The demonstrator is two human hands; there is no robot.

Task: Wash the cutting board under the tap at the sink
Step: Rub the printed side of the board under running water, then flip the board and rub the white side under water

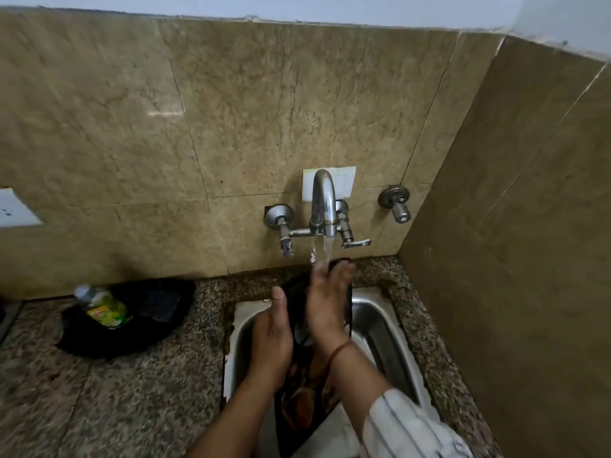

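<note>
A dark cutting board (299, 408) stands lengthwise in the steel sink (380, 322), its far end tilted up toward the wall. My left hand (272, 335) grips its left edge, thumb pointing up. My right hand (325, 302) lies flat on the board's face, fingers stretched to the far end. Water runs from the chrome tap (324, 206) onto my right fingertips and the top of the board. Most of the board is hidden under my hands and forearms.
A green dish-soap bottle (104, 309) lies on a black tray (158, 312) on the speckled granite counter (132, 391) to the left. Tiled walls close the back and right. A second wall valve (396, 203) sits right of the tap.
</note>
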